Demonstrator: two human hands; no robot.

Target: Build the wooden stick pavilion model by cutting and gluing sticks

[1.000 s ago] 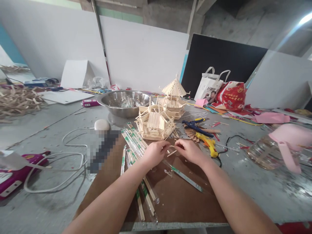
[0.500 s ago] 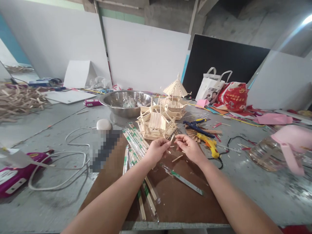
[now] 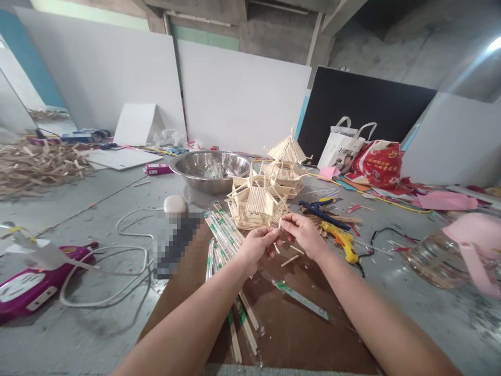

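Now: gap between hands narrowed since last frame | short stick (image 3: 279, 224) pinched in right hand (image 3: 304, 233), just right of frame centre | left hand (image 3: 256, 247) curled alongside, grip not readable | loose bits (image 3: 289, 260) left below on board (image 3: 309, 339); model (image 3: 259, 201) seen just above.

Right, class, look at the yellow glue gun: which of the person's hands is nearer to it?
The right. The right hand is just to the left of the yellow glue gun; the left hand is farther off, on the right hand's other side.
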